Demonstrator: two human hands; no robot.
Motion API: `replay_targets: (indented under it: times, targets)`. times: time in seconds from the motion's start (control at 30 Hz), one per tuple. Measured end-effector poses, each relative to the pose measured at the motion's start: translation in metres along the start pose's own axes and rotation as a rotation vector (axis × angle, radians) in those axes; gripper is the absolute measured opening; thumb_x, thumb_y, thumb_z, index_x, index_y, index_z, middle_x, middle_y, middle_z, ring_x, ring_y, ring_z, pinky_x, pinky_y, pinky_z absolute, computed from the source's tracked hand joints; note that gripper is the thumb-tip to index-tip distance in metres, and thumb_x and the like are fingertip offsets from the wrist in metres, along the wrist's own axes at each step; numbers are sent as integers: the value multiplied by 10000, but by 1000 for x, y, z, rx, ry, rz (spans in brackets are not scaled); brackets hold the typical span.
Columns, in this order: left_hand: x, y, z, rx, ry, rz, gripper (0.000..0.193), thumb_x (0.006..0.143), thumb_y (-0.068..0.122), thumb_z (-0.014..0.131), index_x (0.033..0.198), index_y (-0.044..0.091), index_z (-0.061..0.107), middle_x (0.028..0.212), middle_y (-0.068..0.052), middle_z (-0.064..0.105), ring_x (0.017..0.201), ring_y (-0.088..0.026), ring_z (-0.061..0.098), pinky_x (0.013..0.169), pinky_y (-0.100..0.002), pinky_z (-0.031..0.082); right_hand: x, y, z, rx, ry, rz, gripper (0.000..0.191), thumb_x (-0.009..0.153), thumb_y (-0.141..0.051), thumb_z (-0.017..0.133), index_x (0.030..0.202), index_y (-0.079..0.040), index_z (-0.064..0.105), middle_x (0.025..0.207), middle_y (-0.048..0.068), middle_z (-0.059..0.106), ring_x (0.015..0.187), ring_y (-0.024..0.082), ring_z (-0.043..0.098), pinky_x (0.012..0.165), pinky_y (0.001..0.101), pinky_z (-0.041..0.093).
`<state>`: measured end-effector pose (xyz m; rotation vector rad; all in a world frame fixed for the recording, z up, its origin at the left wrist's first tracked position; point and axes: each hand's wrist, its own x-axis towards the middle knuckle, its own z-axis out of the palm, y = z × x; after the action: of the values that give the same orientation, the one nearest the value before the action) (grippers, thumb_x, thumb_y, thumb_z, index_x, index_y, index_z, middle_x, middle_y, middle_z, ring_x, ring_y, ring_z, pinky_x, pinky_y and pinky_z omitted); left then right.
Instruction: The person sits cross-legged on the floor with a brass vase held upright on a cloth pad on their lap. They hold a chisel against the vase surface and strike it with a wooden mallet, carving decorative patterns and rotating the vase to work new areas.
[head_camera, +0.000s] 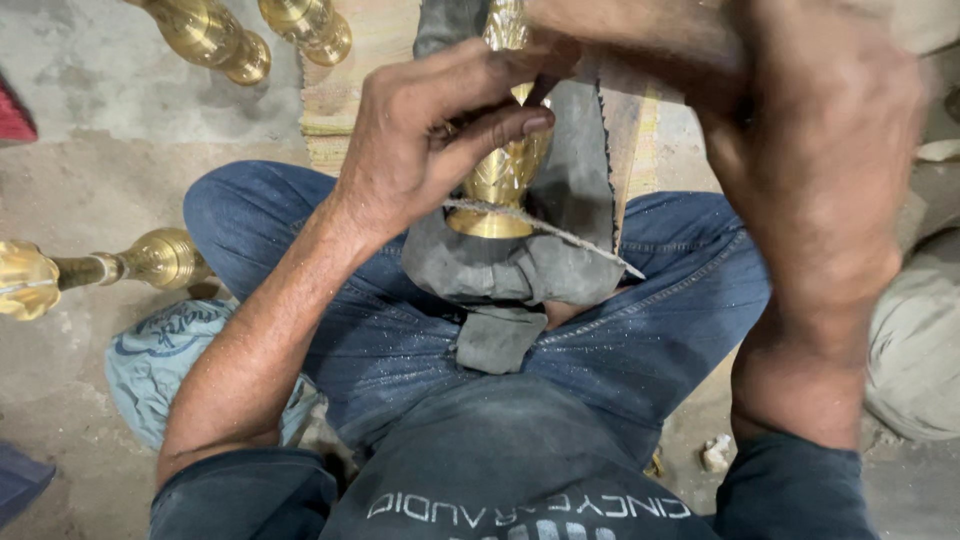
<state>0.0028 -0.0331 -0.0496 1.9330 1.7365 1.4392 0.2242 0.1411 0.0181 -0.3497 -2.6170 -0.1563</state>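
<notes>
A seated person in blue jeans (640, 340) works over a brass piece (505, 175) propped in the lap, seen from a head-worn camera looking straight down. The fluted, golden piece stands with its long axis running away from the body, flared base toward the lap and narrow end pointing up the frame toward a woven mat (360, 70). It rests on a grey, worn cloth pad (560, 260) spread between the thighs. The left hand (440, 140) is clasped around the brass, thumb and fingers curled over its upper body. The right hand (820, 150), blurred, hovers at the piece's far end; whether it is clenched or grasping anything cannot be told. Two more brass pieces (250, 35) lie on the concrete floor at upper left, and another brass stem (110, 265) lies beside the left knee, near a pale blue sack (165, 350).
</notes>
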Motion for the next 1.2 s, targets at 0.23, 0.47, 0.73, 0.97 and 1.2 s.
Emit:
replay_targets:
  times: [0.23,0.47,0.73,0.97,1.2]
  targets:
    - [-1,-1,1,1,-7,-18,333,1085,155,810,1375,66,671,1076,-43,719,850,-112,722,702,-266,589,0,-12,-5,-65,35,-14,400,853,58,801,1212,26,626,949,191,677,893,388,679,790,484,499]
    - [-1,-2,0,-1,-9,12,312,1086,154,803,1348,67,657,1047,-45,714,876,-118,736,718,-268,591,-5,-7,0,229,9,136,330,910,73,736,1190,22,569,1065,176,678,1005,356,666,889,427,518]
    - [0,0,-2,0,7,21,279,1076,140,792,1318,76,671,1078,-53,720,914,-137,730,759,-288,595,0,-8,-1,13,-28,63,319,881,47,813,1111,1,596,950,206,675,929,415,678,808,493,501]
    - [1,7,-2,-14,-7,-57,255,1047,132,800,1282,101,706,1105,-40,722,906,-123,720,736,-308,580,5,-11,0,183,-6,123,395,881,63,783,1209,13,568,1026,203,666,968,394,681,835,460,529]
    - [-4,6,-1,-179,180,-118,253,1053,89,760,1296,50,700,1022,-71,723,905,-151,727,753,-305,595,7,-5,18,188,-87,145,320,909,22,829,1125,11,594,1012,223,680,978,409,688,854,508,536]
